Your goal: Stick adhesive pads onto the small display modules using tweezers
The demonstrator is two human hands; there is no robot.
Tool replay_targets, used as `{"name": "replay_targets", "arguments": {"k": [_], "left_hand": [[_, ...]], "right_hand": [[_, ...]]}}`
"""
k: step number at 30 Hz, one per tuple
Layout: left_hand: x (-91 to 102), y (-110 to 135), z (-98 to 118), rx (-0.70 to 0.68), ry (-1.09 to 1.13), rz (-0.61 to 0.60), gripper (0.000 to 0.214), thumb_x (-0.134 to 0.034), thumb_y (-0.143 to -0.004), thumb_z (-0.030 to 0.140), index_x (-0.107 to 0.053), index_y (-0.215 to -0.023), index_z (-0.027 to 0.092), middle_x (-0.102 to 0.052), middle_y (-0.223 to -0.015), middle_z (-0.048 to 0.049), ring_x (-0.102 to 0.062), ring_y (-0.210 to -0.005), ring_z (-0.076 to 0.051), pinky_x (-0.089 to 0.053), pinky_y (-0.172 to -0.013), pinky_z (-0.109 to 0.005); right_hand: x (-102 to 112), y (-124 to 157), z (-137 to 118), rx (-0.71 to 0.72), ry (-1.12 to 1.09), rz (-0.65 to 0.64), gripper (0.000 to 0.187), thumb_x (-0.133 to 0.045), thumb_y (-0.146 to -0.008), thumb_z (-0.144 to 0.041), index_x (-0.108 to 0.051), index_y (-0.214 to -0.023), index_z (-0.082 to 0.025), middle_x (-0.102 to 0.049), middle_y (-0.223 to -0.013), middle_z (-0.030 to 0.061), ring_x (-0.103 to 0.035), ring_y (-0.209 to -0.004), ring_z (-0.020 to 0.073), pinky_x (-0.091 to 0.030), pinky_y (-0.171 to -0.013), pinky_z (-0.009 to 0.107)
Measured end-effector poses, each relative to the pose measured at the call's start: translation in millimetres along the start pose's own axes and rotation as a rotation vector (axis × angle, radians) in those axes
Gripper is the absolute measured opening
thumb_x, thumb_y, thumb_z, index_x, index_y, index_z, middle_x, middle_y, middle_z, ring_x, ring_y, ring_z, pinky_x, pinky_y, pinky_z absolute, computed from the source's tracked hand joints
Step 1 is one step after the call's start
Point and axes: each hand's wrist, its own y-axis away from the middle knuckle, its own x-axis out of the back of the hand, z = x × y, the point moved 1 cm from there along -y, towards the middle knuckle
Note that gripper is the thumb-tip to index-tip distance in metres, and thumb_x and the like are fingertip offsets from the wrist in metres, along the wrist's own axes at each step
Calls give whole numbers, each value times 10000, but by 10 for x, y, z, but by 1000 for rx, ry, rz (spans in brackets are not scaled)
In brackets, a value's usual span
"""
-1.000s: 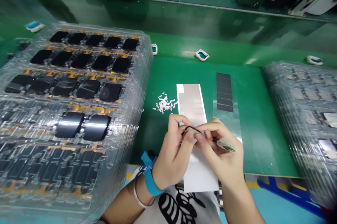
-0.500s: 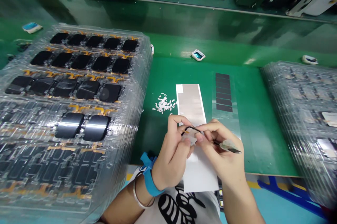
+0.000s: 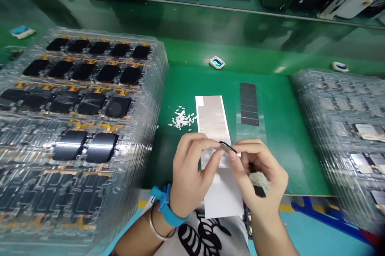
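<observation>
Between both hands is a small display panel (image 3: pixel 226 147), dark-edged and tilted, seen nearly edge-on. My left hand (image 3: pixel 195 169) pinches its left side between thumb and fingers. On the other side, my right hand (image 3: pixel 260 171) grips it with thumb and index finger. Tucked in the right palm is a tool with a pale wrapped part and a dark flat end (image 3: pixel 259 185); its kind I cannot make out. Beneath the hands lies a long sheet (image 3: pixel 212 115), greyish at the far part and white at the near part.
Stacked clear trays (image 3: pixel 87 103) of black display panels fill the left. More stacked trays (image 3: pixel 333 107) stand at right. Small white pieces (image 3: pixel 181 119) lie left of the sheet, a film with black strips (image 3: pixel 249 103) right of it. A shelf (image 3: pixel 180 13) runs behind.
The panel has turned from showing its pale back to nearly edge-on. My left fingers have straightened, and the tool in my right hand has swung downward. The view has shifted slightly.
</observation>
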Motion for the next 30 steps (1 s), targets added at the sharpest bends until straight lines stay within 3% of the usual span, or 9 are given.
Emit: {"name": "replay_targets", "arguments": {"k": [7, 11, 16, 18, 20, 21, 24, 30], "left_hand": [[9, -19, -7, -1, 30, -57, 115, -540, -982, 111, -558, -944, 218, -596, -881, -27, -593, -838, -183, -488, -744, -298], [54, -59, -91, 125, 19, -74, 105, -496, -1005, 136, -499, -945, 223, -576, -800, 4, -582, -718, -153, -448, -662, -266], [145, -106, -178, 262, -31, -112, 228, -481, -1042, 203, -453, -816, 221, -410, -616, 73, -416, -513, -105, -308, -523, -246], [184, -113, -170, 224, -40, -63, 286, -478, -1044, 197, -460, -759, 212, -410, -626, 59, -404, -537, -108, -313, -527, -250], [214, -112, -133, 134, -1, -8, 184, -503, -1023, 157, -562, -855, 203, -523, -741, 23, -490, -637, -119, -397, -590, -243], [222, -109, -108, 75, 22, -5, 112, -535, -1002, 136, -607, -948, 203, -575, -827, 0, -527, -693, -126, -440, -634, -245], [219, -90, -42, -51, 47, -86, 177, -644, -940, 117, -656, -1086, 216, -635, -946, -29, -553, -716, -133, -501, -670, -259], [164, -55, -82, -32, 19, -117, 106, -694, -927, 129, -698, -977, 222, -652, -890, -26, -612, -769, -159, -544, -713, -291]], "right_hand": [[25, 3, -18, -44, -50, -51, 90, -676, -877, -129, -670, -892, -218, -479, -663, -54, -371, -514, 63, -290, -472, 216], [64, 1, 12, -113, -88, -80, 64, -668, -881, -161, -659, -849, -216, -374, -566, -80, -338, -476, 68, -264, -458, 209], [76, -20, 67, -204, -120, -116, 58, -676, -880, -212, -663, -825, -221, -430, -526, -76, -374, -469, 78, -302, -478, 208], [70, -26, 75, -217, -126, -114, 61, -674, -879, -218, -666, -818, -221, -435, -520, -75, -379, -470, 79, -298, -478, 206], [63, -26, 70, -211, -119, -106, 51, -677, -875, -214, -668, -825, -221, -402, -514, -82, -361, -466, 75, -282, -472, 203], [60, -24, 63, -203, -112, -102, 48, -677, -876, -209, -667, -831, -220, -378, -514, -86, -346, -464, 73, -274, -469, 203], [51, -18, 30, -160, -88, -85, 38, -687, -874, -195, -672, -848, -218, -333, -535, -92, -303, -462, 66, -246, -457, 205], [29, 8, -24, -63, -39, -61, 99, -692, -863, -136, -694, -902, -227, -479, -658, -62, -355, -499, 53, -269, -464, 209]]}}
